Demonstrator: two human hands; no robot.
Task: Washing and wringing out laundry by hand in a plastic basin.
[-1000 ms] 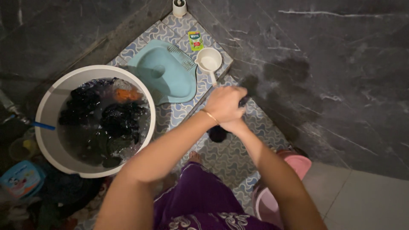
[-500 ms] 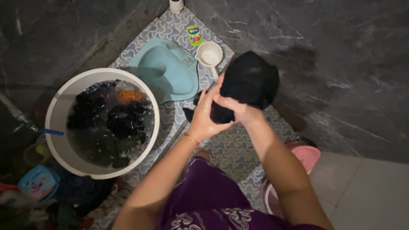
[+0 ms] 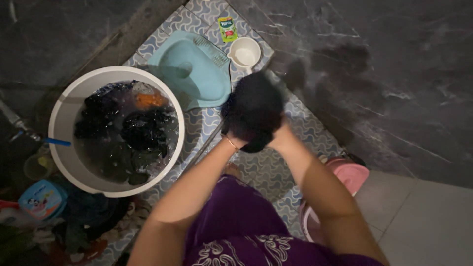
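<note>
Here both hands — left hand (image 3: 235, 139), right hand (image 3: 282, 137) — gripped one bunched black wet garment (image 3: 253, 108) above the patterned floor tiles (image 3: 268, 172), right of the white basin (image 3: 66, 106).

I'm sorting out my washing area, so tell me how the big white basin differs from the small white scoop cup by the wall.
The white basin is wide, round and far larger; the scoop cup is small with a handle. The basin holds water and dark soaking clothes; the scoop cup looks empty. The basin sits at the left, the cup near the dark wall. Both are white, round and stand open side up on the patterned floor tiles.
</note>
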